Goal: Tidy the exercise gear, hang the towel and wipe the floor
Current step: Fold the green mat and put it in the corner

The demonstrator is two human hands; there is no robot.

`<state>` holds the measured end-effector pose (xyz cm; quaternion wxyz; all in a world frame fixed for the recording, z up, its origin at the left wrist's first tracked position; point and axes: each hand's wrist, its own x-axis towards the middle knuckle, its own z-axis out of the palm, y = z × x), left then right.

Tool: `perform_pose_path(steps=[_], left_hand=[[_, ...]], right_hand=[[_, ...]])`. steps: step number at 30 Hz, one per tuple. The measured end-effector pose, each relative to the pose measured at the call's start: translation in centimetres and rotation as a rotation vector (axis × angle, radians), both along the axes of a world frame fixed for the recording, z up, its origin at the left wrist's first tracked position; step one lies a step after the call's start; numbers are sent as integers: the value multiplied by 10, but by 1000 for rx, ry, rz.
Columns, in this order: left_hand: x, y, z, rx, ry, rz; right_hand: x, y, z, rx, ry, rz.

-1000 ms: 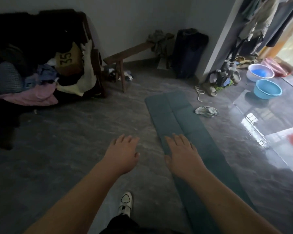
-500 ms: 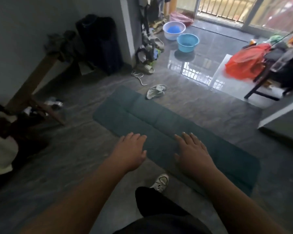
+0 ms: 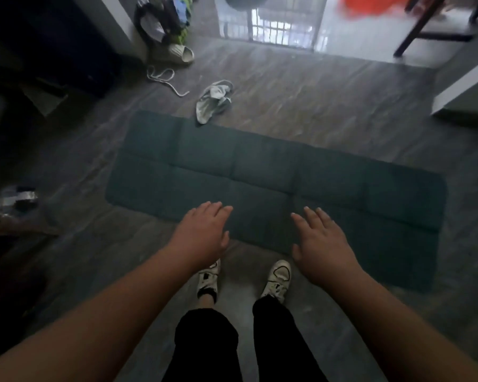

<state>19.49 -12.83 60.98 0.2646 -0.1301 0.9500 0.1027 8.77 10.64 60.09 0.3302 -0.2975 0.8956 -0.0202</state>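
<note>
Beyond both hands, the floor (image 3: 301,100) fills the view, grey and streaked, glossy where it meets bright light at the far edge. On it, just past the fingertips, the mat (image 3: 260,172) lies flat and unrolled, dark green and creased into panels, stretching well to either side of the hands; its near edge runs under them. The person stands at that edge in black trousers (image 3: 210,346), with white shoes (image 3: 278,277) below and between the wrists, toes just beside the mat.

The left hand (image 3: 203,234) hangs palm down over the mat's near edge, fingers straight and together, holding nothing. The right hand (image 3: 319,244) hangs likewise, fingers a little spread, also empty. Whether either touches the mat cannot be told.

Past the mat, ahead of the left hand, a crumpled pale cloth (image 3: 214,102) lies on the floor with one end touching the mat's far edge. Farther off to the left of it lies a loose white cord (image 3: 164,79), and beyond that a pale slipper (image 3: 181,53) in front of a heap of shoes and bags (image 3: 163,20). Far ahead of the right hand stand dark chair legs (image 3: 425,26).
</note>
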Motion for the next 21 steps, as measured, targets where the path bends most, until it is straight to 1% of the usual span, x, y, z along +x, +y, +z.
perform_pose_path(steps=[3, 6, 11, 14, 16, 19, 21], left_hand=[[-23, -10, -99, 41, -13, -74], [-29, -14, -200, 68, -29, -155], [-26, -28, -372, 90, -85, -297], [-21, -35, -456, 91, -131, -458], [-20, -44, -518, 63, -186, -573], [-26, -57, -585, 24, -252, -693], [-28, -66, -619, -20, -287, -784]], right_hand=[[-2, -5, -96, 49, -14, -49], [7, -10, -197, 78, -30, -118], [26, -23, -372, 149, -69, -120], [31, -29, -465, 181, -98, -29], [35, -31, -531, 212, -116, 69], [38, -31, -597, 202, -92, 279], [36, -30, -633, 166, -48, 365]])
